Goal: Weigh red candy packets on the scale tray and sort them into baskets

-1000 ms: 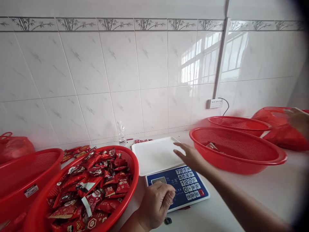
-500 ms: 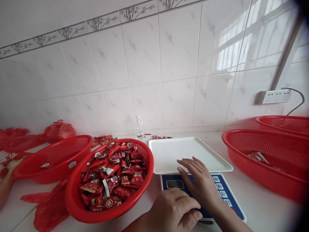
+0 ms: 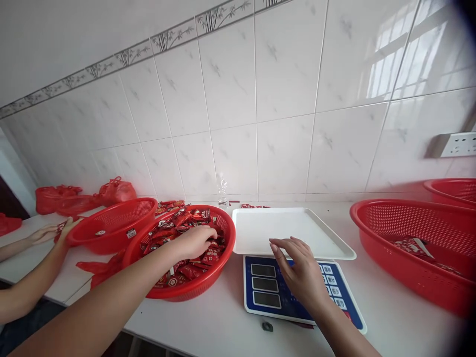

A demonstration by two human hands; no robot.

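Since the earlier frame, half a second ago, the left hand (image 3: 195, 241) has left the front of the scale and gone into the full basket, and the view has swung toward the left. A co-worker's two hands (image 3: 61, 230) now show at far left, where one showed earlier; what they hold is too small to tell. Behind them are at least three red bags (image 3: 117, 192). Next comes the left basket (image 3: 111, 243), one small wrapped piece (image 3: 100, 232) inside, with one limp red bag (image 3: 102, 267) in front. Just beside it, the full basket (image 3: 208, 278) holds the red packets (image 3: 211, 255), too many to count. The left hand's fingers bend down onto them; whether it grips any, I cannot tell. One clear bottle (image 3: 222, 191) stands behind, near the wall. One scale (image 3: 284, 297) follows, its three display windows now uncovered, with one white tray (image 3: 286, 228) on top and no packets on it. The right hand (image 3: 303, 270), fingers loosely extended and holding nothing, hovers over the scale, much as before. One small dark object (image 3: 267, 326) lies in front. At right are two more baskets, making four: the near basket (image 3: 401, 282), with a few packets (image 3: 414, 246), and the rear basket (image 3: 455, 191), partly cut off.
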